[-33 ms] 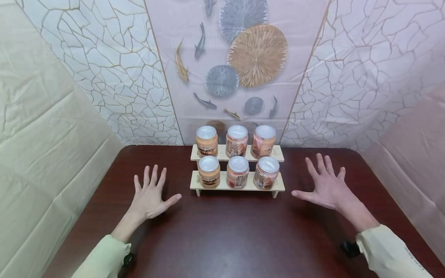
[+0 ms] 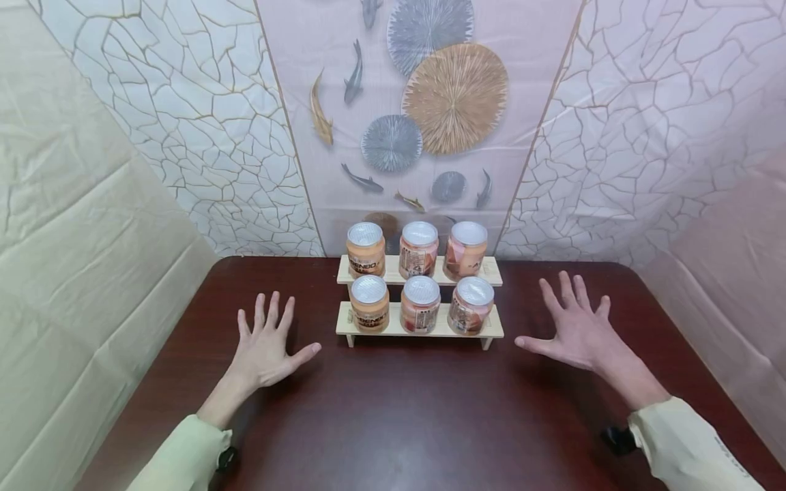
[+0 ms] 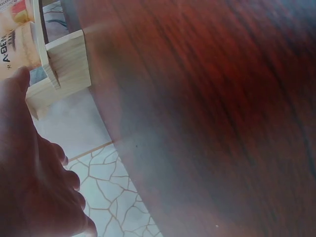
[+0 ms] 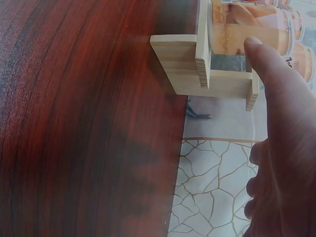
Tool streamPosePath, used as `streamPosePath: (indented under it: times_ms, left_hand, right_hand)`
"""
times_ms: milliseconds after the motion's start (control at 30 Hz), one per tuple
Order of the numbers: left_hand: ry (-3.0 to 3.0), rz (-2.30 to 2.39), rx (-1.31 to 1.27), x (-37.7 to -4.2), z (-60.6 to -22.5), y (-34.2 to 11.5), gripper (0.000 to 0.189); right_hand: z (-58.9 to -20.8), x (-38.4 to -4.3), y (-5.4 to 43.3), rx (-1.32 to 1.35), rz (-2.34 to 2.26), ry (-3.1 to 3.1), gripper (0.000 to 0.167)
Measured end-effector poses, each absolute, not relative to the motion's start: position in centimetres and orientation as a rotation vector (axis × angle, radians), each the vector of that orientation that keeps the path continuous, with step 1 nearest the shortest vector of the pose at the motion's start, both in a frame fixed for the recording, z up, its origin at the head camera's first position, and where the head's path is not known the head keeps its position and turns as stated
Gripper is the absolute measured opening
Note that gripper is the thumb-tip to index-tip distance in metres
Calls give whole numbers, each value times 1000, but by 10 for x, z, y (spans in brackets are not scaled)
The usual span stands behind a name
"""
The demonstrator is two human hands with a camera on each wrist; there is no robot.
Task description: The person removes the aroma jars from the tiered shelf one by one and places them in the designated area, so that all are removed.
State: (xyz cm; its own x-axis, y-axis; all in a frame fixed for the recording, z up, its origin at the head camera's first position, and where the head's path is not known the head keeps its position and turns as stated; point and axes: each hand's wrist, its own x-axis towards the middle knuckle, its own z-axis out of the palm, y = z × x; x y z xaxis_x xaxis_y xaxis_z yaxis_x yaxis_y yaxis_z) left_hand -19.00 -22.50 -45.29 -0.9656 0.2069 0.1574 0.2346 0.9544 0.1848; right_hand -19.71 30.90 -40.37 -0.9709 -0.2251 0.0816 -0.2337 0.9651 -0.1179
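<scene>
Six jars [image 2: 420,317] are standing on a rack [image 2: 443,326], centre; left hand [image 2: 264,349], lower left, and right hand [image 2: 580,332], lower right, are holding fingers spread.

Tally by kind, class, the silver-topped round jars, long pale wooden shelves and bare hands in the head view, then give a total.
Silver-topped round jars: 6
Long pale wooden shelves: 2
Bare hands: 2
Total: 10

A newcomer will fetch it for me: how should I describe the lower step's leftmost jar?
On the dark table, find the pale wooden rack. Its lower step holds three jars; the leftmost jar sits nearest the left hand. It looks orange with dark lettering, whereas the middle jar and right jar look pinker.
</scene>
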Motion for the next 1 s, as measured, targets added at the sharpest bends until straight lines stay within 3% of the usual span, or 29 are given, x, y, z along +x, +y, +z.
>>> streamPosePath:
  times_ms: [267, 567, 1000]
  left_hand:
    - [-2964, -421, -346, -196, -453, -223, 107]
    - [-2783, -764, -554, -206, -460, -200, 85]
    - [-2641, -857, -731, -215, -476, -171, 64]
  right_hand:
    - [-401, -201, 308, 453, 180, -2936, 116]
    - [-389, -206, 293, 595, 363, -2630, 77]
    - [-383, -217, 272, 738, 541, -2482, 60]
